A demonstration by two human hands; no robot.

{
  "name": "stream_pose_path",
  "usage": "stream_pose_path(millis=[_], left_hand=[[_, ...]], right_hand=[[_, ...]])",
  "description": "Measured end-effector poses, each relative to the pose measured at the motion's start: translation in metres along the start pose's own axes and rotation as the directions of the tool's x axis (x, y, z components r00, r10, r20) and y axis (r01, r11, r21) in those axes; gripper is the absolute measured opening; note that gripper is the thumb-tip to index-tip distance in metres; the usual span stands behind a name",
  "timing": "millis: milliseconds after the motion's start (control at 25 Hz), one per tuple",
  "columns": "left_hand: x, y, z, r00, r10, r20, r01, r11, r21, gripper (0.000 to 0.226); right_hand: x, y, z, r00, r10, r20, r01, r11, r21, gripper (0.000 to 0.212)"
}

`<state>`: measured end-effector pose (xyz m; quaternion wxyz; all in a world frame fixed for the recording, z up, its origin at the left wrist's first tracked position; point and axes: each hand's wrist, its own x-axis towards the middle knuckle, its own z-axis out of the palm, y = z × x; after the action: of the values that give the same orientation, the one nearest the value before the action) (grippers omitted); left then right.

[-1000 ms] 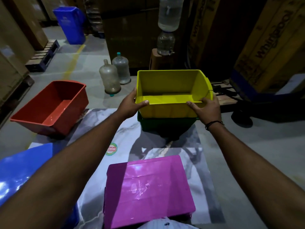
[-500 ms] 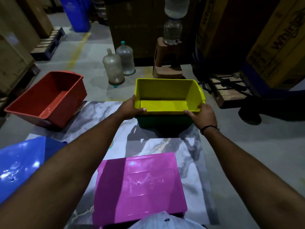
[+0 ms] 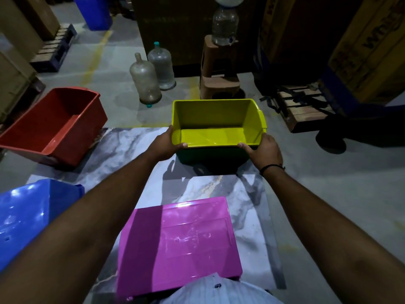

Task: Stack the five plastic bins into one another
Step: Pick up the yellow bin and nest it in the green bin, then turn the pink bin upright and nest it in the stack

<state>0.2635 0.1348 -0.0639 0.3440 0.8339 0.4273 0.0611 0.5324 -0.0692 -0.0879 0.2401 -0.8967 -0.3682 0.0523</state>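
A yellow bin (image 3: pixel 215 121) sits nested inside a dark green bin (image 3: pixel 210 155) at the far end of the marble-patterned table (image 3: pixel 131 145). My left hand (image 3: pixel 165 144) grips the yellow bin's near left corner, and my right hand (image 3: pixel 263 150) grips its near right corner. An upside-down pink bin (image 3: pixel 182 242) lies close to me on the table. At the left edge lies an upside-down blue bin (image 3: pixel 32 218). A red bin (image 3: pixel 57 126) rests open side up at the far left, tilted over the table's corner.
Two big empty water jugs (image 3: pixel 145 79) stand on the concrete floor beyond the table. A brown stand (image 3: pixel 217 77) carries a water bottle. A wooden pallet (image 3: pixel 304 108) and tall cardboard boxes (image 3: pixel 368 40) lie to the right, a blue barrel (image 3: pixel 96 12) far left.
The yellow bin has gone down deeper into the green bin, with both hands still on its near corners. The camera has tipped further down.
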Motion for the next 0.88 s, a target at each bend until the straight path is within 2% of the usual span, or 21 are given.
stream_pose_path(millis=[360, 480, 560, 640, 720, 880], left_hand=[[-0.019, 0.005, 0.005, 0.991, -0.122, -0.052, 0.127, 0.988, 0.093, 0.085], [-0.051, 0.002, 0.021, 0.980, -0.173, -0.094, 0.177, 0.984, 0.033, 0.084], [-0.077, -0.005, 0.026, 0.975, -0.199, -0.098, 0.201, 0.980, 0.010, 0.085], [-0.102, -0.021, 0.023, 0.963, -0.256, -0.087, 0.258, 0.966, 0.015, 0.078], [-0.126, -0.040, 0.012, 0.926, -0.372, -0.060, 0.374, 0.926, 0.043, 0.073], [-0.165, -0.067, -0.007, 0.829, -0.557, 0.059, 0.541, 0.823, 0.174, 0.080]], right_hand=[[-0.012, -0.007, -0.001, 1.000, 0.008, 0.014, -0.006, 0.991, -0.134, 0.087], [-0.045, -0.014, 0.008, 0.998, -0.034, -0.049, 0.025, 0.986, -0.165, 0.082], [-0.076, -0.025, 0.019, 0.994, -0.090, -0.057, 0.083, 0.990, -0.114, 0.076], [-0.108, -0.037, 0.030, 0.993, -0.116, 0.010, 0.116, 0.993, -0.036, 0.073], [-0.133, -0.048, 0.037, 0.989, -0.120, 0.092, 0.118, 0.993, 0.026, 0.068], [-0.151, -0.058, 0.038, 0.952, 0.003, 0.307, 0.003, 1.000, -0.018, 0.069]])
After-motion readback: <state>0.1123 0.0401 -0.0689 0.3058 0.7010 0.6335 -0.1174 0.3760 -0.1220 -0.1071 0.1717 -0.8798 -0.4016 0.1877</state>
